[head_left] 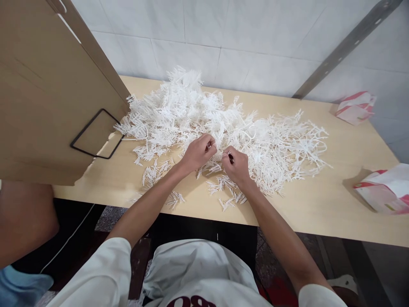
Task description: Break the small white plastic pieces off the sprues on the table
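Centrally, left grip (198,152) closed, right grip (237,165) — pinching strands (229,153), one white heap (191,106), two striped packets (388,192)

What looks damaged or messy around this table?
The brown cardboard at the left looks torn: its lower right edge is ragged. Small white clumps also lie scattered near the front edge of the table, apart from the main white pile.

Plastic-looking strands (188,106), smooth wood-look table (322,204), matt cardboard (47,94), glossy tiles (258,30)
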Demonstrator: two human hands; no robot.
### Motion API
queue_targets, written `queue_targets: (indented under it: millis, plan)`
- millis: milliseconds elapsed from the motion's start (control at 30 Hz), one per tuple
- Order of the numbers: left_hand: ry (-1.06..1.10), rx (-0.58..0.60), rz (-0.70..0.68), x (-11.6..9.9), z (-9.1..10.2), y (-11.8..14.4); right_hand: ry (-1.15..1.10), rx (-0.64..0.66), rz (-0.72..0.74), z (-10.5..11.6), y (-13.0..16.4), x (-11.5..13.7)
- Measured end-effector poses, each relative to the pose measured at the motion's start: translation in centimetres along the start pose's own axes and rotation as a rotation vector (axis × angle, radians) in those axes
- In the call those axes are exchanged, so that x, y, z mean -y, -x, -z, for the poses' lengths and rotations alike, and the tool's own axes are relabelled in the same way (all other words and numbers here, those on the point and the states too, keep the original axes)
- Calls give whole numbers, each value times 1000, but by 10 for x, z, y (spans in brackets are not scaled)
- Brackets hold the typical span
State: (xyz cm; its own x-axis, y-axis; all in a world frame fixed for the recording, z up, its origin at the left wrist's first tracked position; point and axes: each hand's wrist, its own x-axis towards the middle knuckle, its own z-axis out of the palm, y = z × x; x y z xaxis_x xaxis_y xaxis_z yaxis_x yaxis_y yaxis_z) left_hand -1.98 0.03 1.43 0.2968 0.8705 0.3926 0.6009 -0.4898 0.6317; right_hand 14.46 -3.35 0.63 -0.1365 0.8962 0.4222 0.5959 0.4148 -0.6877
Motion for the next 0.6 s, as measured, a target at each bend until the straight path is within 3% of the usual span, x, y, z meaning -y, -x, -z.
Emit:
queue_targets:
  millis: [133,233,367,600]
  plan:
    - [145,30,-40,1,0,-1,-358,-10,-149,-1,-2,0]
    - [161,50,-63,3,-4,0,-452,-29,-219,-1,-5,-3]
    - [154,89,-71,5,-8,1,-344,33,-194,0,-9,-6]
    - [174,180,-133,1,-4,2,46,111,36,8,-12,-16]
